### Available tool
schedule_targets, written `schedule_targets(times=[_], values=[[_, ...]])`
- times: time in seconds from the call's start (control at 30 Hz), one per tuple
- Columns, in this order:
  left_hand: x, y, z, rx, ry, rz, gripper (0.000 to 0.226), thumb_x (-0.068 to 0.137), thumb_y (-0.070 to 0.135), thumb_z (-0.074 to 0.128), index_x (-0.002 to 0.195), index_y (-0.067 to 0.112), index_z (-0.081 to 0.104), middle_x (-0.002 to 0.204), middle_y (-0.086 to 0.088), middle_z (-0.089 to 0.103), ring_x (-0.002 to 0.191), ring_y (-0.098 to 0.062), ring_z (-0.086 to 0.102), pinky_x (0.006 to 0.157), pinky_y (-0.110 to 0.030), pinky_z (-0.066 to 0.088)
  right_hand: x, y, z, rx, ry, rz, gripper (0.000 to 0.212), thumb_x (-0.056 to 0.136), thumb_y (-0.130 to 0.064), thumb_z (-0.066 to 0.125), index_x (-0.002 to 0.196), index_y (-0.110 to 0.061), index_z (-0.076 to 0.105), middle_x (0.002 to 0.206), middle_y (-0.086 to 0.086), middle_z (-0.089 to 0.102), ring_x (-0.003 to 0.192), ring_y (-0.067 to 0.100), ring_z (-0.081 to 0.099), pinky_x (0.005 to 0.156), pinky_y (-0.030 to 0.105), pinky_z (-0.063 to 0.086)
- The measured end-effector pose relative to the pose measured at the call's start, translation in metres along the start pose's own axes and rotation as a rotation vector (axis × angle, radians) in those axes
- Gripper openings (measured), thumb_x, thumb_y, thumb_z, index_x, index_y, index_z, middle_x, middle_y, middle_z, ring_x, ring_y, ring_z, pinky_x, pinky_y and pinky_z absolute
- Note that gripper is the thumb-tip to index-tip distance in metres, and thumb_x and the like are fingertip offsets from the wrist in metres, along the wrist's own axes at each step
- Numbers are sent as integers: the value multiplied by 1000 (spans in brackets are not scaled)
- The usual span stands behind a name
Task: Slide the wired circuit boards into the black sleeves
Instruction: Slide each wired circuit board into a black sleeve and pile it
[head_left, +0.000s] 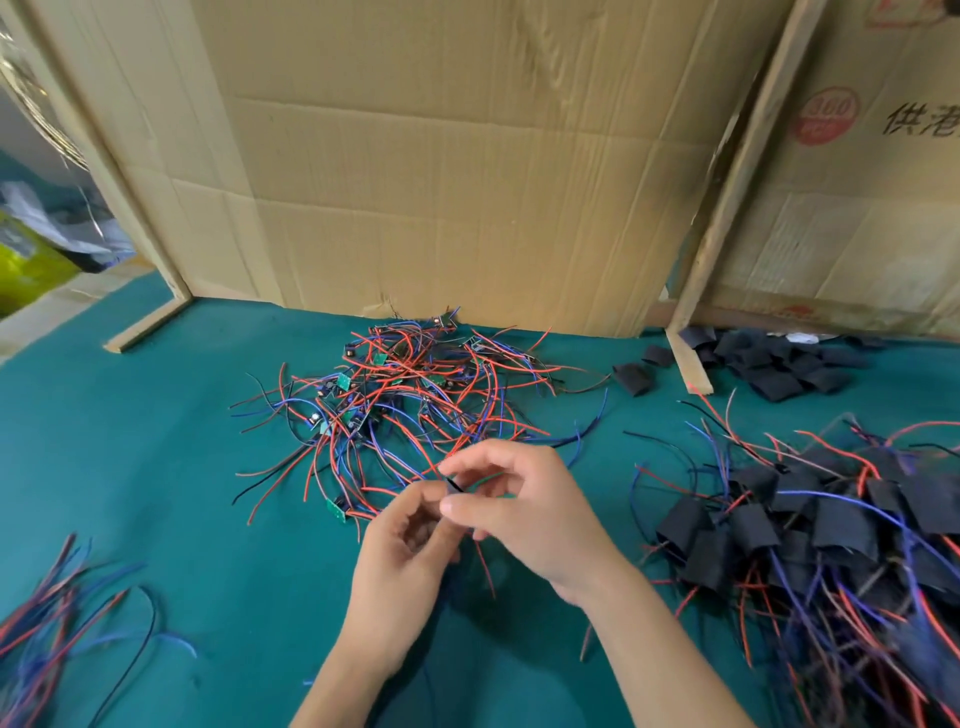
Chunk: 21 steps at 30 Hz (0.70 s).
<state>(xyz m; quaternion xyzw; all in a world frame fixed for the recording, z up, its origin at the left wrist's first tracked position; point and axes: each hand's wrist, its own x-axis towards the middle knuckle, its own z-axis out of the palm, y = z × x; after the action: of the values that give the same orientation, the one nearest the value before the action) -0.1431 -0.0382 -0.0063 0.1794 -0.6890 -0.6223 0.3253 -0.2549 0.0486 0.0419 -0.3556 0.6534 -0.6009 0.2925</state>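
Observation:
Both hands meet over the green table mat (156, 467), in front of a tangled pile of small green circuit boards with red, blue and black wires (405, 395). My right hand (519, 509) pinches a thin black piece (453, 486) between thumb and fingers; a green board edge shows behind it. My left hand (410, 556) curls its fingers up to the same piece, and red and blue wires hang below the two hands. Empty black sleeves (779, 366) lie at the back right. A heap of sleeved boards with wires (810, 525) lies at the right.
A large cardboard sheet (441, 171) stands upright behind the pile, with wooden slats (727, 182) and a printed carton at the right. A bundle of loose wires (47, 623) lies at the left front. One loose board (336, 509) lies left of my hands.

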Motion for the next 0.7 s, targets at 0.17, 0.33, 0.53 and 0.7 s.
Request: schedule_targets(times=[0.17, 0.33, 0.53, 0.7], values=[[1, 7, 2, -147, 41, -122, 8, 95, 7, 62, 91, 11, 69, 75, -1, 66, 62, -10, 49, 55, -18, 40, -3, -7, -22, -57, -182, -43, 35, 75, 4, 82, 99, -21, 80, 96, 2, 77, 77, 12, 60, 80, 33, 57], [5, 29, 16, -149, 67, -133, 17, 99, 9, 57, 88, 13, 68, 78, -3, 71, 56, -9, 51, 48, -15, 39, -5, -14, -33, -71, -198, -96, 39, 67, -2, 89, 100, -21, 82, 101, 5, 78, 80, 11, 63, 83, 40, 58], [11, 46, 40, -202, 153, -160, 14, 99, 7, 56, 89, 5, 65, 73, -8, 65, 59, -13, 56, 48, -19, 41, -2, -14, -48, 66, -78, -186, 19, 80, -4, 82, 96, -14, 80, 94, 14, 76, 75, 17, 67, 75, 34, 58], [1, 46, 54, -304, 140, -241, 14, 99, 3, 55, 85, 5, 59, 77, -13, 67, 65, -20, 66, 47, -21, 46, 0, -12, -81, 247, 280, -90, 16, 89, -12, 76, 104, -17, 77, 97, 8, 80, 75, 11, 67, 60, 22, 53]])
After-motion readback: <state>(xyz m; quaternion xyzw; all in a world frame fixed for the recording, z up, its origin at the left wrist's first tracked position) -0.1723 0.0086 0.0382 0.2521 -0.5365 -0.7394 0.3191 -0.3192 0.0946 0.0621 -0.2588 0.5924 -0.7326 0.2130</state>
